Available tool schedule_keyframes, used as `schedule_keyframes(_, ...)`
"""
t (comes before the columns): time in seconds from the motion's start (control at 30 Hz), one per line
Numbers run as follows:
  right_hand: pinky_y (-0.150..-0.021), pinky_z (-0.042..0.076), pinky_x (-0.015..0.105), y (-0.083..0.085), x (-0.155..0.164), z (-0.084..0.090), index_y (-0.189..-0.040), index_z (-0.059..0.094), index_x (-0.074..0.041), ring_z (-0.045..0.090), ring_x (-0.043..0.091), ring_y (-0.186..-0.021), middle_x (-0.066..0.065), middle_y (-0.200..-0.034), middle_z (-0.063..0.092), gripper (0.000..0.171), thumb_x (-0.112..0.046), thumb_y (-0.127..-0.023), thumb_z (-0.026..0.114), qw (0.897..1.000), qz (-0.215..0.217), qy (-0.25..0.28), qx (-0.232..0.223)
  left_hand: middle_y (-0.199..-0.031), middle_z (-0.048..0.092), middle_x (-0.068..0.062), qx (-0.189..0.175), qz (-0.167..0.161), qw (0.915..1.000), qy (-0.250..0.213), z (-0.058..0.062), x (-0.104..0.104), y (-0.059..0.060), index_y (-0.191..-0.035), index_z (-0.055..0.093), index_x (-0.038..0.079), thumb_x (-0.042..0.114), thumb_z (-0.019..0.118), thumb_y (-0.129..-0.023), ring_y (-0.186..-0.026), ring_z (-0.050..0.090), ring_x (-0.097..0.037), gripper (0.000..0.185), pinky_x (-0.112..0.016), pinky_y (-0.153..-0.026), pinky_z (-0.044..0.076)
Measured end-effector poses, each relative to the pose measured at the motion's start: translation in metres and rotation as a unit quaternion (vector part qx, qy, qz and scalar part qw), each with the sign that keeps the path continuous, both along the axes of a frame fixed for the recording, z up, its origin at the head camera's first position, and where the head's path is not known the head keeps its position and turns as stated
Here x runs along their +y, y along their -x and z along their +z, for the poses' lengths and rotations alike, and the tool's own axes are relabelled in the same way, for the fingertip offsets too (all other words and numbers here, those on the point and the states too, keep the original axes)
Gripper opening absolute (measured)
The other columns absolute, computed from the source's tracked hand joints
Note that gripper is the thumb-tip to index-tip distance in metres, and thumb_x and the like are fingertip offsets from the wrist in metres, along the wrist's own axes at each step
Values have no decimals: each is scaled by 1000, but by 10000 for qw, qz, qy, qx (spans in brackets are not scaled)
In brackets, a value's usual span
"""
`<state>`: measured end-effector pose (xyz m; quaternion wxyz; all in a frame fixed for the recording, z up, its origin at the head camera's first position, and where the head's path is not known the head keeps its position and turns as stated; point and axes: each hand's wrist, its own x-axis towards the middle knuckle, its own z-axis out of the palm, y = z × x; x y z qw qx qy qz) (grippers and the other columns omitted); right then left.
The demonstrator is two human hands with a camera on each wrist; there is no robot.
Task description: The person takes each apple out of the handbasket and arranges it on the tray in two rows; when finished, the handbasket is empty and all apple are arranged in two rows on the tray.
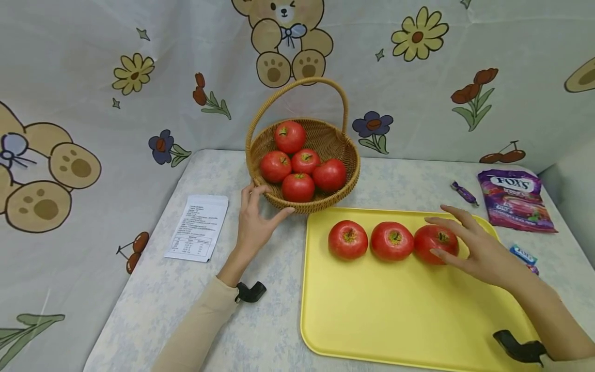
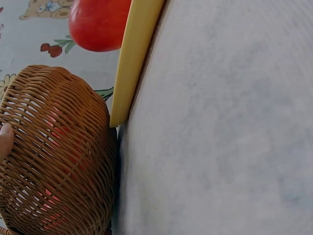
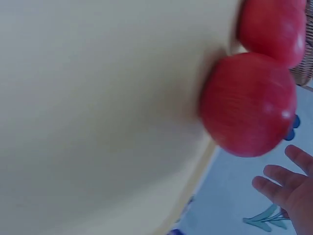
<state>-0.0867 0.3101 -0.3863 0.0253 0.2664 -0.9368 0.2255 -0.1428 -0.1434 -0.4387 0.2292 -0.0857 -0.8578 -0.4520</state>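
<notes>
The round woven wicker basket with a hoop handle stood at the back of the table, touching the far left corner of the flat yellow plastic tray. Five red apples lay heaped inside it. The left hand rested against the basket's near left wall, fingers spread and only lightly bent, thumb along the lower weave; it seemed placed there to steady the basket rather than to lift it. In the left wrist view a fingertip touched the weave of the basket.

On the tray, just in front of the basket, three more red apples sat in a row, close together or just touching. The right hand was at the rightmost red apple, fingers wide and nearly straight, the fingertips at or just off its skin, not closed round it. The neat line suggested each apple had been set beside the last.

Right of the basket lay a purple sweet bag and loose wrapped sweets; left of it, a white printed paper sheet.
</notes>
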Motion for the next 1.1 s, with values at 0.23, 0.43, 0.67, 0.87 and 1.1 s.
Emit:
schedule_keyframes(0.23,-75,49,68,29,-28,37,-140,51,-24,42,52,-126,18,-156,28,72,-14,-77,83,9999,80,133,-62,-137,40,-18,-26,-7,10000,2,1,0,-1,-118,52,14,39,86,-74,-131,44,-31,61,-55,-98,44)
schedule_keyframes(0.43,-82,49,66,57,-71,65,-141,49,-31,41,48,-131,13,-159,25,67,-22,-83,80,9990,439,-89,-91,-136,41,-17,30,-18,10000,17,1,-2,0,-117,52,15,39,86,-73,-129,44,-29,61,-53,-98,44)
schedule_keyframes(0.67,-93,46,63,98,-118,73,-138,52,-26,40,44,-135,15,-155,30,59,-25,-85,78,9926,1210,-82,119,-132,41,-16,19,-34,10000,16,-1,-1,0,-118,52,10,40,86,-74,-126,46,-29,63,-53,-96,45)
schedule_keyframes(0.87,-96,46,59,135,-156,73,-134,57,-21,45,42,-131,20,-149,36,54,-27,-84,79,9852,1701,-50,203,-134,41,-18,37,-26,10000,5,-1,-1,1,-118,52,11,41,85,-74,-127,46,-30,63,-53,-97,45)
schedule_keyframes(1.1,-98,44,55,168,-184,64,-134,57,-21,51,41,-123,19,-147,36,56,-40,-85,76,9834,1621,-654,-479,-131,42,-17,87,-70,9999,28,-1,-1,0,-118,53,11,38,86,-74,-126,45,-30,61,-53,-96,46)
